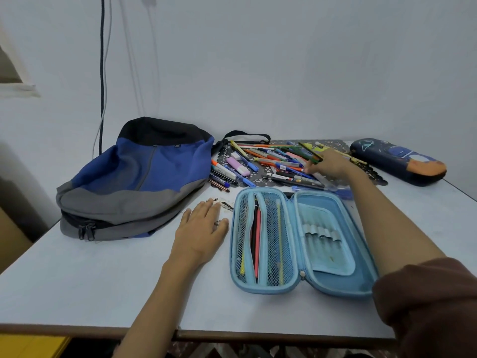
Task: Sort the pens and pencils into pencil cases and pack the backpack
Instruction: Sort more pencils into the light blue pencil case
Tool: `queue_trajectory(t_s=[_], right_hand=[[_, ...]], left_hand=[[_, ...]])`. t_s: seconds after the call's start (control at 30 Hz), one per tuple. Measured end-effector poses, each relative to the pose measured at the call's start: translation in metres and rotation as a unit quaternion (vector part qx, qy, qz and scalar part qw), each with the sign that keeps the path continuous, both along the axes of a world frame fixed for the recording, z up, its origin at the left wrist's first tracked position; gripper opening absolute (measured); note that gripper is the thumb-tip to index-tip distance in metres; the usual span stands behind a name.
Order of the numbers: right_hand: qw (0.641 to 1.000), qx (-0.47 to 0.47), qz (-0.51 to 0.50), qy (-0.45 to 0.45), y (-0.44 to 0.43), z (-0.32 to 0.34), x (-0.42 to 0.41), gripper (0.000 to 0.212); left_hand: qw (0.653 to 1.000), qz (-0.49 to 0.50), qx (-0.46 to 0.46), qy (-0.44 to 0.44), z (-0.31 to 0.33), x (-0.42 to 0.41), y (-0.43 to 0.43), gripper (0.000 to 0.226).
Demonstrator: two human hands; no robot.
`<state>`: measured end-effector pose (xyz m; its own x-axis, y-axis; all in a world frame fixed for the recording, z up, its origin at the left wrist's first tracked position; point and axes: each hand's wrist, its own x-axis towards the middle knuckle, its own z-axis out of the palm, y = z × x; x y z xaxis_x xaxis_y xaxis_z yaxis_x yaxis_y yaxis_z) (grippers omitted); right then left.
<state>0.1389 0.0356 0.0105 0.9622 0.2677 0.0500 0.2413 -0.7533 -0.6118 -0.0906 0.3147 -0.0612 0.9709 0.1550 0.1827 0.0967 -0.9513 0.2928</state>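
No word or number could be read from where I stood. Some pens (pixel 284 165) in the heap at the upper middle of the frame carried fine print along their barrels, too small and blurred to make out. The dark pencil case (pixel 398 161) at the upper right showed drawn planets. A small tag on the backpack (pixel 134 177) was illegible.

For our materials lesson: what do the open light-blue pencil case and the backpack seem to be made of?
Light-blue pencil case: likely moulded foam shell under matte fabric, judging by its stiff rounded rim; mesh pocket inside. Backpack: soft woven fabric, matte, sagging and creased.
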Motion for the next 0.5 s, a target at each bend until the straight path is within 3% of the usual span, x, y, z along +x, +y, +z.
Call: queue_trajectory(t_s=[0.07, 0.23, 0.5], right_hand=[[0.998, -0.058, -0.027, -0.024, 0.002, -0.006, 0.004, 0.018], [0.979, -0.143, -0.112, -0.09, -0.001, -0.014, 0.005, 0.015], [0.981, -0.176, -0.05, -0.062, 0.013, -0.013, 0.006, 0.029]], left_hand=[[1.0, 0.0, -0.004, -0.003, 0.0, 0.0, -0.001, 0.053], [1.0, 0.001, -0.008, 0.0, 0.0, 0.0, -0.001, 0.053], [1.0, 0.0, -0.008, 0.001, 0.002, -0.001, -0.001, 0.054]])
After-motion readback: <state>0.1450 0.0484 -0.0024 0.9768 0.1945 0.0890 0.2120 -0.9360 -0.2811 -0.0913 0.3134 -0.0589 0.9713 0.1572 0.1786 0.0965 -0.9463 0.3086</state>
